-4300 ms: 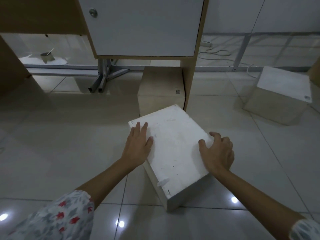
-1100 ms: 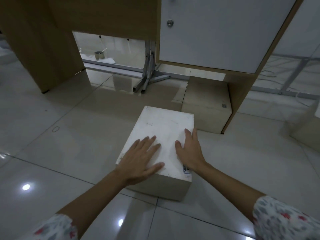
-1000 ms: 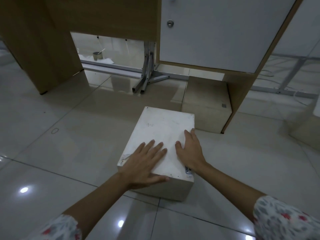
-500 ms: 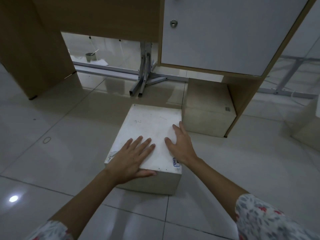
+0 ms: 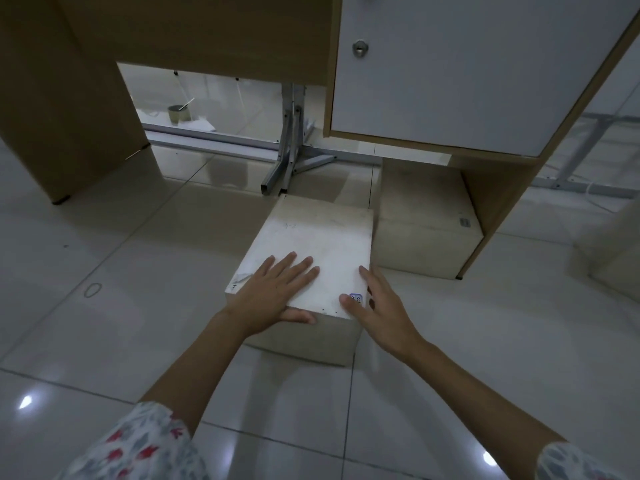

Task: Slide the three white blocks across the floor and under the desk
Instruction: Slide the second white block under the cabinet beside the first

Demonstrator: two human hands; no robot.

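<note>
Under desk (image 5: 207, 36), left hand (image 5: 273, 292) atop block (image 5: 318, 244)

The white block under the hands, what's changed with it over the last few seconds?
The white block was turned square and slid forward beside the block under the cabinet. The right hand shifted off its top to the near right corner. The left hand stays flat on top.

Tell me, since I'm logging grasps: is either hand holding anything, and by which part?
Nothing is gripped. The left hand lies flat on the white block's top; the right hand rests open at its near right corner.
</note>
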